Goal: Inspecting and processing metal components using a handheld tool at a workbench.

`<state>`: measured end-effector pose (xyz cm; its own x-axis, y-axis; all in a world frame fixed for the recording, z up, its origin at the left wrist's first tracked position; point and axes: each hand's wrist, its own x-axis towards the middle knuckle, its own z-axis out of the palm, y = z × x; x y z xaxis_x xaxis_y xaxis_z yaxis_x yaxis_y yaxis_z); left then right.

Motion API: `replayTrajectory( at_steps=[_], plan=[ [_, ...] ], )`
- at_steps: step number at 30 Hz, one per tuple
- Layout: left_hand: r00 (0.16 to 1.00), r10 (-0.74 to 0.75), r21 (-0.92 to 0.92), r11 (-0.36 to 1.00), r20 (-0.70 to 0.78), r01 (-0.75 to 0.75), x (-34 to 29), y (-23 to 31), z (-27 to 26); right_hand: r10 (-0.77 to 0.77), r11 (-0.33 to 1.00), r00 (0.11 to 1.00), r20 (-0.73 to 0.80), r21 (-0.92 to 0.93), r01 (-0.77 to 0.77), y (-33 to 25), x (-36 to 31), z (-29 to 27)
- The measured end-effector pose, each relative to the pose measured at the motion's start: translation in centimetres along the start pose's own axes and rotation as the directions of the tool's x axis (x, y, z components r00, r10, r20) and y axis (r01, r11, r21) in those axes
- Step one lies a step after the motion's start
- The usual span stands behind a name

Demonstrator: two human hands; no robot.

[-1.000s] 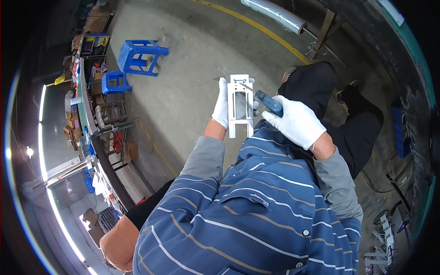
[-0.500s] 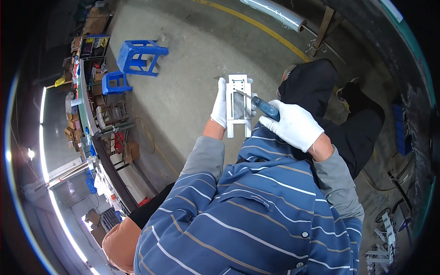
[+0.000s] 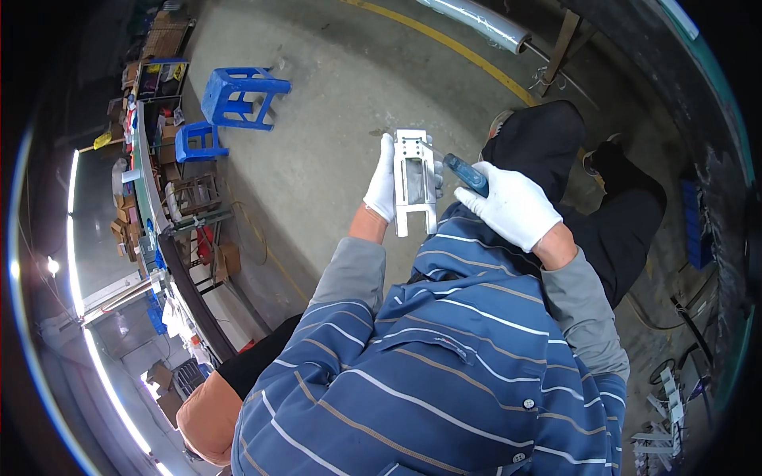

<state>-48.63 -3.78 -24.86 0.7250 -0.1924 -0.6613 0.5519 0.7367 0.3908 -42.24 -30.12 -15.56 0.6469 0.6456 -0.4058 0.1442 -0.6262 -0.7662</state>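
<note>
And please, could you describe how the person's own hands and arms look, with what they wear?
The left hand and right hand wear white gloves with no visible markings. The forearm sleeves are plain grey; a bare strip of wrist shows between each glove and sleeve. Higher up, the arms are covered in blue fabric with thin white and tan stripes.

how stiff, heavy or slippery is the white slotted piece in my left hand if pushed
The white slotted piece is probably stiff: its long sides look straight in your left hand. Its open cutouts suggest it's fairly light for its size. It may be slightly slippery, since its face looks smooth.
</note>
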Motion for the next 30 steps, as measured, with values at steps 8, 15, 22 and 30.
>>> replayTrajectory(
  at_steps=[8, 15, 22, 30],
  plan=[
    [0.989, 0.034, 0.097, 0.995, -0.144, -0.020, -0.2, -0.1, 0.9, 0.015, 1.000, 1.000, 0.001, -0.023, -0.015, 0.4, 0.2, 0.3],
    [0.989, 0.052, 0.098, 0.994, -0.139, -0.039, -0.2, 0.1, 0.3, -0.005, 0.999, 0.999, 0.033, -0.043, 0.007, 0.8, 0.2, 0.7],
    [0.976, 0.131, 0.217, 0.972, -0.176, -0.091, -0.6, 0.1, 0.7, 0.003, 1.000, 0.998, 0.060, -0.013, -0.002, 0.6, -0.2, 0.7],
    [0.975, 0.091, 0.208, 0.977, -0.202, -0.048, -0.4, -0.2, 0.4, -0.001, 0.998, 1.000, 0.030, -0.057, 0.003, 0.6, -0.1, 0.9]
  ],
)
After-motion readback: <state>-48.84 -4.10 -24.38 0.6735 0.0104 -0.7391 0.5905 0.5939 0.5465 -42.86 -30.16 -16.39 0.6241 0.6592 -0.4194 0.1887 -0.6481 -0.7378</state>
